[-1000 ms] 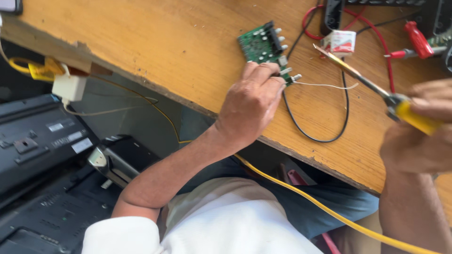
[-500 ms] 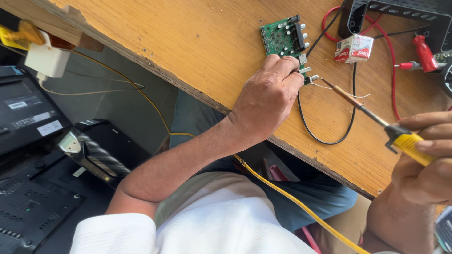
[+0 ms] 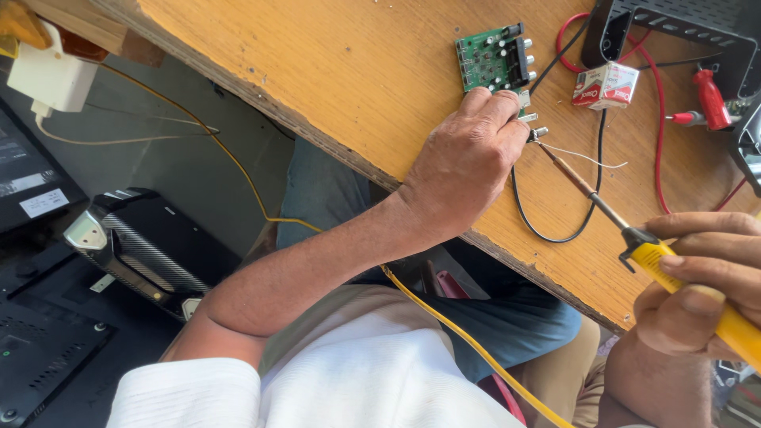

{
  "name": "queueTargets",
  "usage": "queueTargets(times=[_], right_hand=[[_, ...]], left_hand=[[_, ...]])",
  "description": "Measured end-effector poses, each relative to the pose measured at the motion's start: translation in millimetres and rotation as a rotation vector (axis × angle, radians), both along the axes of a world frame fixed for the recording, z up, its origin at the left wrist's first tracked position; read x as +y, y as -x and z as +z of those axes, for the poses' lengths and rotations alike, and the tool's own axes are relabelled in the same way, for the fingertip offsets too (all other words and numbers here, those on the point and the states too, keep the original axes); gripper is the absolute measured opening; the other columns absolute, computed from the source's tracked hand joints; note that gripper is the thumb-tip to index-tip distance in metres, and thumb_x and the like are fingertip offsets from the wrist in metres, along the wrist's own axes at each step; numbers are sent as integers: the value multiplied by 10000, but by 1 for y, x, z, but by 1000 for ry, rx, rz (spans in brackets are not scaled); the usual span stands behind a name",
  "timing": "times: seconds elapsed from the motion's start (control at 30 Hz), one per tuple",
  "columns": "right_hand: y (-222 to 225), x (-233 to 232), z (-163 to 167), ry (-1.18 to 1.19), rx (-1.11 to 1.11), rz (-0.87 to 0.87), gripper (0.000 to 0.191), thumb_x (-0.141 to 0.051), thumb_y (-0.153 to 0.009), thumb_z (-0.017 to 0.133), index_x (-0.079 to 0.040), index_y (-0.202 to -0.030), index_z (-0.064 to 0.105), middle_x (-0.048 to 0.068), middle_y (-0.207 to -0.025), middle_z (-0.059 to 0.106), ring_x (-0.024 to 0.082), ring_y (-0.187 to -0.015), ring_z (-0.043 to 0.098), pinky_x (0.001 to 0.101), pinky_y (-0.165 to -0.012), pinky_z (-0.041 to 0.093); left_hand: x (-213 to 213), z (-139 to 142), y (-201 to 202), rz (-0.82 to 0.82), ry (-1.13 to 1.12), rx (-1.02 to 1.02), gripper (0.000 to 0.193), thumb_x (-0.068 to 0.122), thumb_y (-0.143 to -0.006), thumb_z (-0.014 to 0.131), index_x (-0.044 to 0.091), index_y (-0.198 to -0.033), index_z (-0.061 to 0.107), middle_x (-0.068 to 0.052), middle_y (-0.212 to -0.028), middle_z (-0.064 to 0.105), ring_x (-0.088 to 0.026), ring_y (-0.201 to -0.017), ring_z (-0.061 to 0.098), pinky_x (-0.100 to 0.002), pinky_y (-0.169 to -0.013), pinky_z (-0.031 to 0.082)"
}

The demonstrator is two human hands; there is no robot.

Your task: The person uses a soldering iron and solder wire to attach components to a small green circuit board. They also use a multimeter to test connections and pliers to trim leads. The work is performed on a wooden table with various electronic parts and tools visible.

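Head view, nearest edge: white sleeve and shirt of the person, with a yellow cord (image 3: 476,345) running from the lower right up across the lap. Lower right: right hand (image 3: 701,289), fingers wrapped tight around the yellow handle of a soldering iron (image 3: 634,238); its thin metal shaft slants up and left, the tip at the small metal connector (image 3: 537,133) on the wooden surface (image 3: 333,71). Centre: left hand (image 3: 468,158), knuckles up, fingers curled down and pinching the connector parts just below the circuit board; exactly what the fingertips grip is hidden. A fine pale wire (image 3: 587,154) trails right from the connector. A black cable (image 3: 547,214) loops on the surface between the two hands. Beyond the left hand: green circuit board (image 3: 491,59) with black parts and small knobs, lying flat. Far right: small red-and-white box (image 3: 606,85), red wires (image 3: 658,135), a red clip (image 3: 709,99), a black perforated metal case (image 3: 682,28). Left, below the surface: black electronic units (image 3: 143,246) on the floor, and a white plug adapter (image 3: 49,75) hanging at the surface's edge.
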State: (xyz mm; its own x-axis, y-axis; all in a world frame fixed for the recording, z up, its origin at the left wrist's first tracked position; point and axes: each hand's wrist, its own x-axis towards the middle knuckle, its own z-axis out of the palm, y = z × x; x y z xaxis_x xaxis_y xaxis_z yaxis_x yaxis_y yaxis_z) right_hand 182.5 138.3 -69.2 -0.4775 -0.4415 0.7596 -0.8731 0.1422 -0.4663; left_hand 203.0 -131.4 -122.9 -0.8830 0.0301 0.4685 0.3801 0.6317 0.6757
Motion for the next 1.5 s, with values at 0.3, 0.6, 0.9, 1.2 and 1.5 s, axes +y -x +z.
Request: queueTargets(times=[0.3,0.6,0.9,1.2,1.5], right_hand=[[-6,-25,19,-238,-15,14,305,-228,-1104,619,33,-951,590,169,-801,648,347,-747,733,393,-721,659],[-5,-54,40,-363,26,61,281,-175,-1094,633,65,-950,601,179,-799,657,344,-739,749,416,-687,657],[0,-59,48,-471,115,118,195,-97,-1018,667,76,-936,632,183,-769,664,375,-749,754,434,-658,636],[-17,-81,65,-644,86,52,101,-77,-957,705,-10,-893,666,111,-766,667,334,-828,762,407,-681,622],[-12,-99,71,-722,180,201,52,-40,-843,702,6,-831,682,121,-701,654,334,-720,736,430,-585,602]], left_hand=[[-4,-1,-1,-16,-38,-29,102,-32,-889,697,-48,-988,680,-173,-1201,611,-296,-1153,577,-379,-1001,551],[-7,-1,-1,-10,-34,-19,113,-28,-882,696,-51,-991,679,-182,-1212,595,-300,-1163,572,-375,-1003,549],[-8,-1,-1,-9,-36,-32,98,-27,-879,700,-50,-971,677,-183,-1203,590,-299,-1154,573,-374,-995,551],[-9,0,-3,-3,-45,-24,139,-25,-877,698,-54,-1012,681,-187,-1239,586,-307,-1167,573,-382,-988,550],[-12,1,-4,-9,-50,-24,137,-22,-870,692,-46,-1003,676,-192,-1249,583,-314,-1161,573,-386,-973,551]])
